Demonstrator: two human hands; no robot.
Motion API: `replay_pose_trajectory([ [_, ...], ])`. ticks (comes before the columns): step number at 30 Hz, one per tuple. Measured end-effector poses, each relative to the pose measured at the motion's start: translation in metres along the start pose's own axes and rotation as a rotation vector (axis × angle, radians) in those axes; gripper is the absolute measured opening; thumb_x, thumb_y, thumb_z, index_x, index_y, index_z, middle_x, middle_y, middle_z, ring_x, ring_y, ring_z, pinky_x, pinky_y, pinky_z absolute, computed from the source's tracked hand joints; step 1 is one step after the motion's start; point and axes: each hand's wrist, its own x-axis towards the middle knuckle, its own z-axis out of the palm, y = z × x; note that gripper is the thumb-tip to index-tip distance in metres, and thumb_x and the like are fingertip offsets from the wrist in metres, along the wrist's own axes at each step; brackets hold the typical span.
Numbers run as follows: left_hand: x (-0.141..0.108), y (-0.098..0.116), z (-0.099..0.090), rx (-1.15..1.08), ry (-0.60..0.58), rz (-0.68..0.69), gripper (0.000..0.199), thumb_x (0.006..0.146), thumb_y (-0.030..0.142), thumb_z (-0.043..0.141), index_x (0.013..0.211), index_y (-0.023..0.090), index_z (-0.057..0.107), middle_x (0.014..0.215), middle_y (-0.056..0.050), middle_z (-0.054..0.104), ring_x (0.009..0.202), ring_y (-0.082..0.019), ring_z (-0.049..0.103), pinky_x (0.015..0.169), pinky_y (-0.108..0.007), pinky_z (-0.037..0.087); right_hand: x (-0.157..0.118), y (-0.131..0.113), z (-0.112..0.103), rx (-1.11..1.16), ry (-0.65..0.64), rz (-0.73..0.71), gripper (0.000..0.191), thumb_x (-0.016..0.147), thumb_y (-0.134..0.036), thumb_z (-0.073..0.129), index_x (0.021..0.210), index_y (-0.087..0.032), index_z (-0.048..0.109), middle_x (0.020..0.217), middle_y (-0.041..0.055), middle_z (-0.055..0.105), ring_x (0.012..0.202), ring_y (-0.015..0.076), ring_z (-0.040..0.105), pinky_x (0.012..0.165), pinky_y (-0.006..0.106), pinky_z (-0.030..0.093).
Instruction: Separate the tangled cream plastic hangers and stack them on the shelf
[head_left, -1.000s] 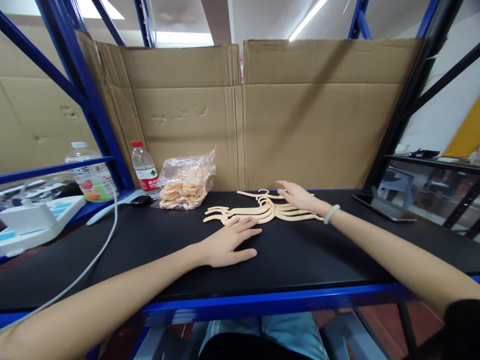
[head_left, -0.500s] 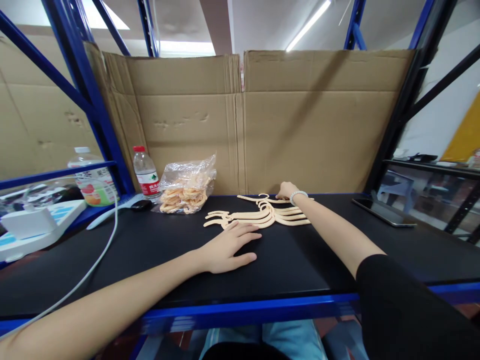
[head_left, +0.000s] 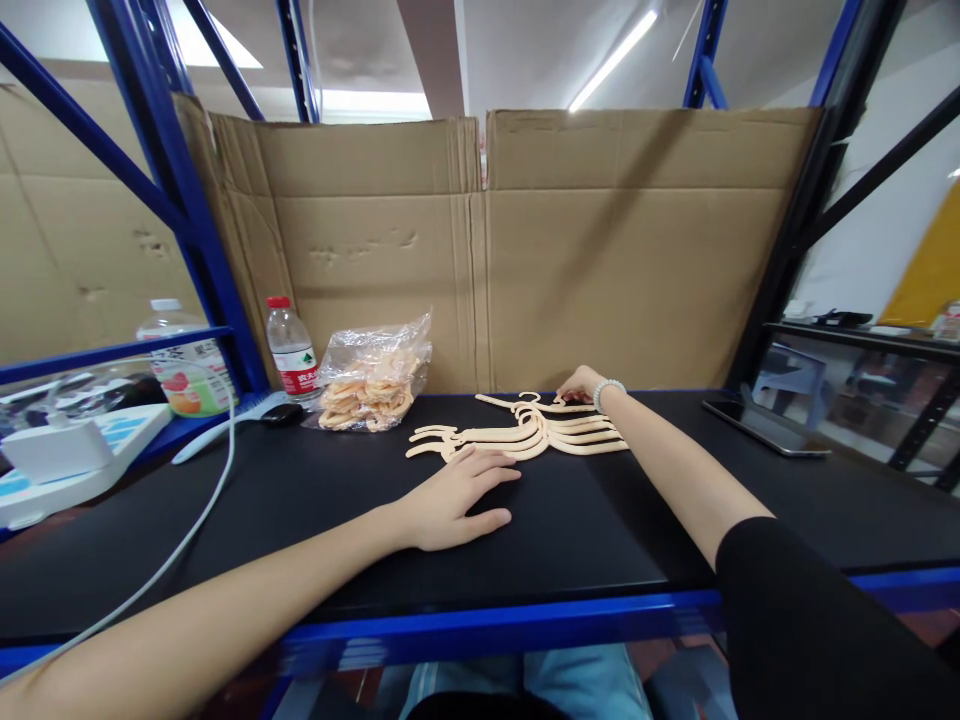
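Note:
Several cream hangers (head_left: 536, 430) lie overlapped in a row on the black table (head_left: 570, 540), their hooks near the middle. My left hand (head_left: 459, 500) rests flat with fingers spread, its fingertips at the near edge of the hangers on their left side. My right hand (head_left: 581, 385), with a beaded bracelet at the wrist, is at the rearmost hanger (head_left: 495, 401), its fingers bent together on that hanger's right arm.
A clear plastic bag of cream items (head_left: 371, 390) stands at the back left, beside a red-capped bottle (head_left: 292, 350). A dark phone (head_left: 765, 428) lies at the right. A white cable (head_left: 217, 490) crosses the left side. Cardboard (head_left: 630, 250) walls the back.
My right hand has shifted slightly right, and its fingers now show more clearly at the rear hanger. My left hand stays nearly where it was.

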Motion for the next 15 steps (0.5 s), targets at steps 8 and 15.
replay_pose_trajectory([
  [8, 0.0, 0.001, 0.0, 0.002, -0.02, -0.01, 0.045, 0.091, 0.042, 0.047, 0.13, 0.02, 0.048, 0.139, -0.011, 0.045, 0.131, -0.026, 0.037, 0.112, -0.046, 0.024, 0.001, -0.018, 0.002, -0.009, -0.093, 0.076, 0.017, 0.068, -0.026, 0.073, 0.063, -0.012, 0.065, 0.058, 0.0053, 0.061, 0.059, 0.0156, 0.059, 0.052, 0.024, 0.041],
  [15, 0.001, 0.0, 0.001, -0.005, 0.008, 0.014, 0.044, 0.09, 0.039, 0.049, 0.129, 0.019, 0.049, 0.136, -0.012, 0.048, 0.13, -0.026, 0.038, 0.11, -0.044, 0.026, -0.004, -0.022, 0.001, 0.175, -0.149, 0.143, 0.023, 0.09, -0.03, 0.058, 0.075, -0.012, 0.058, 0.063, -0.0033, 0.055, 0.048, 0.0065, 0.047, 0.047, 0.019, 0.041],
])
